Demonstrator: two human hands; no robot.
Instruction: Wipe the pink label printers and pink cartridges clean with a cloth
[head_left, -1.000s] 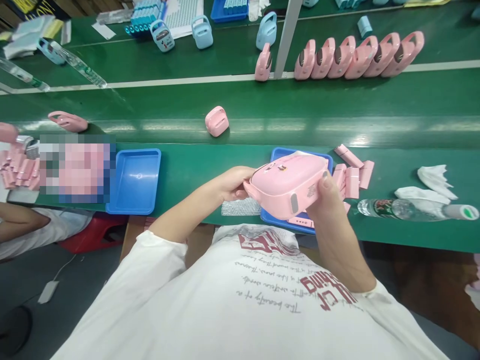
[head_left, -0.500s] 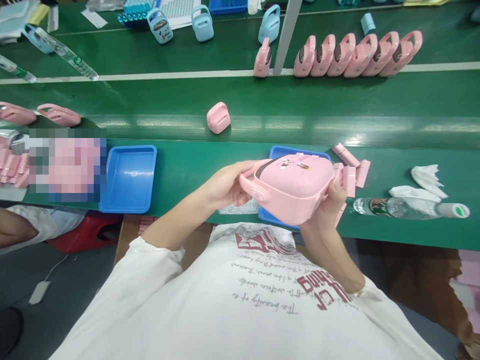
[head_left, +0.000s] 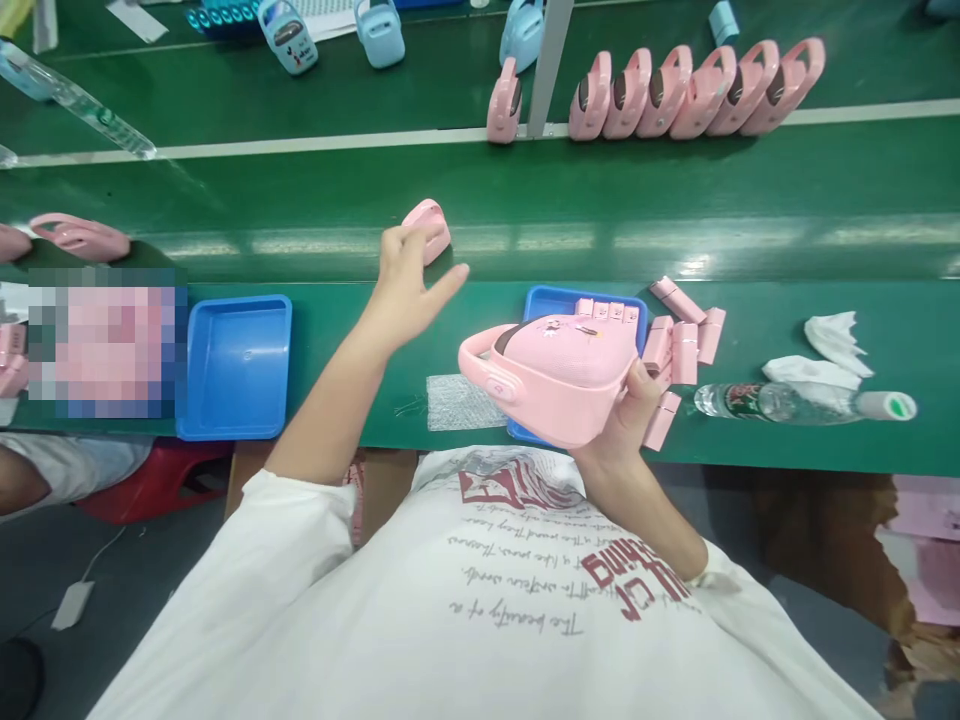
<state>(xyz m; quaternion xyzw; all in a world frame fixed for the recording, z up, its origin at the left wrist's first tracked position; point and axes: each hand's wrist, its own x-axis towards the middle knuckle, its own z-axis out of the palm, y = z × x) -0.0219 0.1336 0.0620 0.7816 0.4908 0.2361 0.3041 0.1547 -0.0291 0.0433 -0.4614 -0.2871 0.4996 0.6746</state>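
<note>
My right hand (head_left: 626, 410) grips a pink handled device (head_left: 551, 378), held just above the near edge of the green bench. Its handle points left and its printed face looks up. My left hand (head_left: 405, 285) is stretched out to the conveyor belt with its fingers spread. The fingertips touch a second, smaller-looking pink device (head_left: 429, 226) lying on the belt. Behind the held device sits a blue tray (head_left: 555, 300) with small pink parts (head_left: 604, 310) in it.
An empty blue tray (head_left: 236, 365) lies to the left, a bubble-wrap pad (head_left: 457, 402) in front of me. Loose pink covers (head_left: 682, 345), a water bottle (head_left: 795, 403) and white cloths (head_left: 832, 345) lie to the right. A row of pink devices (head_left: 690, 90) stands across the belt.
My left hand let go of the held device and reached forward to the pink device on the belt. My right hand alone keeps the device, slightly lower and to the left.
</note>
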